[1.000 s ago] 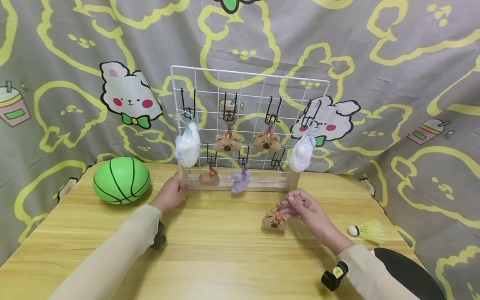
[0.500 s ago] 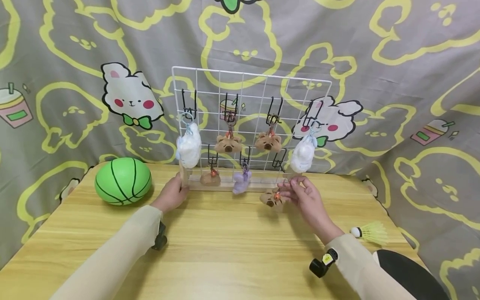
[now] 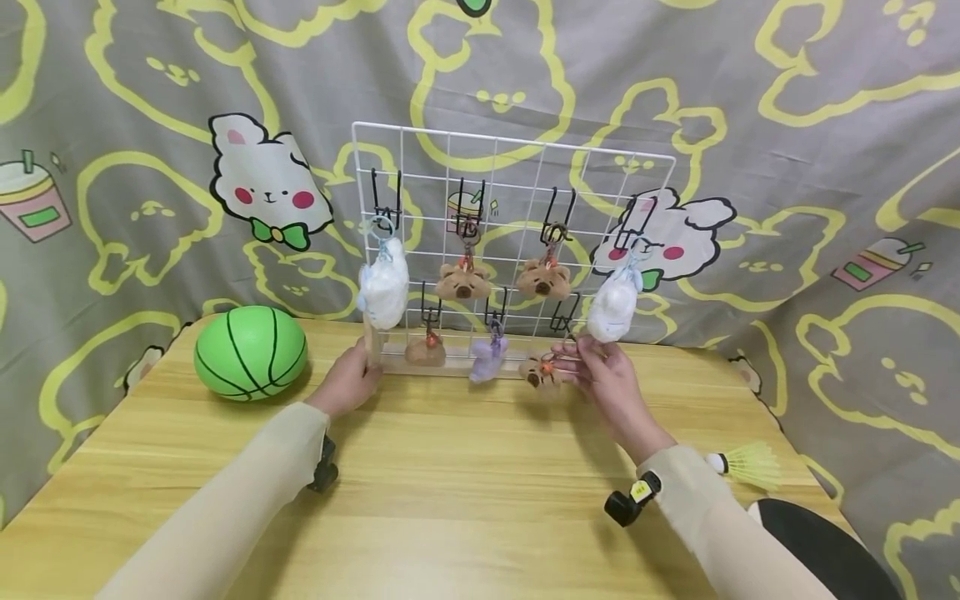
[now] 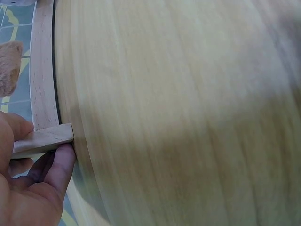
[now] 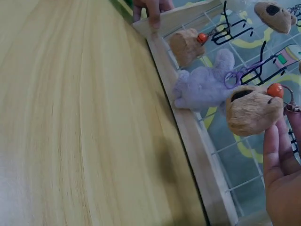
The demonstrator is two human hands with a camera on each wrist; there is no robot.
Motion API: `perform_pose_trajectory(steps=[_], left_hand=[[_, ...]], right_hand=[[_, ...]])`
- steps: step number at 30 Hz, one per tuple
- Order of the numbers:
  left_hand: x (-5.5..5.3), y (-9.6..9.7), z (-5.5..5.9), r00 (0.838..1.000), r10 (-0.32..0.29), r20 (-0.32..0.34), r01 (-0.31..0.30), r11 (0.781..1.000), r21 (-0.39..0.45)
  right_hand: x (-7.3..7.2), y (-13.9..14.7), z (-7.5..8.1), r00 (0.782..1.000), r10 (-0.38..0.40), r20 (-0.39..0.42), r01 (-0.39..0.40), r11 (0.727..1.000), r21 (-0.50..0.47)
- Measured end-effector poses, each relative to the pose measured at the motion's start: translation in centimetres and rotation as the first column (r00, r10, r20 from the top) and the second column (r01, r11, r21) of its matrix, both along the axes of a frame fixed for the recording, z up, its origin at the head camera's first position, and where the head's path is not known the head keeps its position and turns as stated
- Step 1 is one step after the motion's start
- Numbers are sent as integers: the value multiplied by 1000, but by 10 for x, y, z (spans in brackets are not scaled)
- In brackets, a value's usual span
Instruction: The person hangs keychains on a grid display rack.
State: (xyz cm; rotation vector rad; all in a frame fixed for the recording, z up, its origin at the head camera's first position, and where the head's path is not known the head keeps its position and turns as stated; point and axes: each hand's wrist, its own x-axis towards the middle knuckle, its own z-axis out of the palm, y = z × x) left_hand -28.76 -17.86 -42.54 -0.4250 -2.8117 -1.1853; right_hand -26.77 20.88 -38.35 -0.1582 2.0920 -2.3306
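Observation:
A white wire grid rack with a wooden base stands on the table. My left hand grips the wooden foot at its left end, thumb and fingers on opposite sides. My right hand pinches the ring of a brown bear plush keychain with an orange bead, in front of the lower right of the grid. A bare black hook sits just above it. To the keychain's left hangs a purple plush keychain, then a brown plush keychain.
Two bear keychains and two white plush keychains hang on the upper hooks. A green ball lies at left. At right are a yellow shuttlecock and a black rounded object. A patterned curtain stands behind.
My right hand has moved up and towards the rack with the bear keychain, from over the table to the lower grid. My left hand has kept its grip on the rack's foot.

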Motion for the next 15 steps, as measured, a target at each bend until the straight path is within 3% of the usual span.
perform_pose_trajectory(steps=[15], left_hand=[[2,1,1,1000,3,-14,-3,1000,-3]], right_hand=[[-13,2,-10,1000,6,28,-7,1000,13]])
